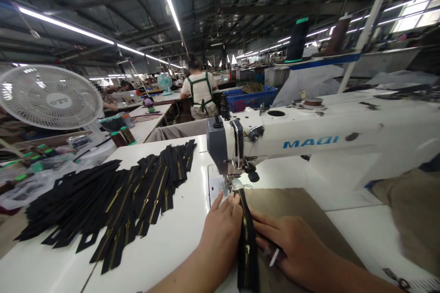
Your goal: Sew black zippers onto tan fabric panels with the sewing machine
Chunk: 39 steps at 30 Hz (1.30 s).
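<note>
A black zipper with brass-coloured teeth (246, 247) runs lengthwise toward me from the presser foot of a white sewing machine (343, 132). Under and beside it lies a piece of brown-olive fabric (285, 199). My left hand (222, 231) rests flat along the zipper's left edge, fingers stretched out and their tips close to the foot. On the zipper's right edge sit the upper fingers of my right hand (295, 245), over the fabric. Its lower fingers are curled around a small dark tool with a pale strip (274, 257), mostly hidden by the hand.
A pile of black zippers (137, 192) spreads over the white table (182, 247) to the left. Behind it stand a white fan (51, 96) and thread spools (127, 135). More brown fabric (412, 215) lies far right. A person (201, 89) works ahead beside a blue crate (252, 96).
</note>
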Motion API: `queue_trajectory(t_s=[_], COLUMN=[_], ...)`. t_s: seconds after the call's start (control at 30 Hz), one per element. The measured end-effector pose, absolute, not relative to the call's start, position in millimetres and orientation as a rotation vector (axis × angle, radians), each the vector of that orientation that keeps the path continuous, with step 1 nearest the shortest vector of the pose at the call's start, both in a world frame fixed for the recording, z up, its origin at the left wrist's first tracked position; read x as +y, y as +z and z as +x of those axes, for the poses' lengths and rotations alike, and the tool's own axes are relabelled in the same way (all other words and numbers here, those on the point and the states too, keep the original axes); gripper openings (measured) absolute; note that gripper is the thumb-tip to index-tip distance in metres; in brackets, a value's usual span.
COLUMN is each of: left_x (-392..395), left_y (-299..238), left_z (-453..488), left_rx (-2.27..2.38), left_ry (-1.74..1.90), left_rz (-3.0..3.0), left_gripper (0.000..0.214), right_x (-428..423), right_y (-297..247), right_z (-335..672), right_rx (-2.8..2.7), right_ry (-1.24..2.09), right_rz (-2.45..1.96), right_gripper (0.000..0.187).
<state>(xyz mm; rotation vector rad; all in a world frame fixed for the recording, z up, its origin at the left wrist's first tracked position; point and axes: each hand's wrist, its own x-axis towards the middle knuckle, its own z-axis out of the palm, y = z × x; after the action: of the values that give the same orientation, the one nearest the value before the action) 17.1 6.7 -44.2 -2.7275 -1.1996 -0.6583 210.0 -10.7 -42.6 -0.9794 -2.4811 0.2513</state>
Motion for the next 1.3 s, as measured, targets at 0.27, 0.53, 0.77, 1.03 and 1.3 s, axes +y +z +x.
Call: queue_trajectory(t_s=[0.27, 0.53, 0.77, 1.03, 1.3], left_x=[7, 5, 6, 5, -1], left_y=[-40, -45, -47, -45, -26], left_z=[18, 18, 19, 21, 18], left_rx=[-1.249, -1.206, -1.233, -1.297, -1.292], left_ry=[-0.682, -0.634, -0.58, -0.579, -0.478], left_rz=[-2.754, -2.715, -2.691, -2.707, -2.809], left_gripper=[0.027, 0.026, 0.027, 0.032, 0.037], right_x=[-10, -10, -10, -10, -13], right_y=[-50, -48, -49, -51, -42], right_z=[212, 212, 213, 213, 216], right_rx=[-2.463, -2.458, -2.453, -2.457, -2.524], right_ry=[0.258, 0.302, 0.28, 0.275, 0.196], right_rz=[-0.952, -0.977, -0.959, -0.972, -0.982], right_gripper=[0.042, 0.038, 0.038, 0.038, 0.04])
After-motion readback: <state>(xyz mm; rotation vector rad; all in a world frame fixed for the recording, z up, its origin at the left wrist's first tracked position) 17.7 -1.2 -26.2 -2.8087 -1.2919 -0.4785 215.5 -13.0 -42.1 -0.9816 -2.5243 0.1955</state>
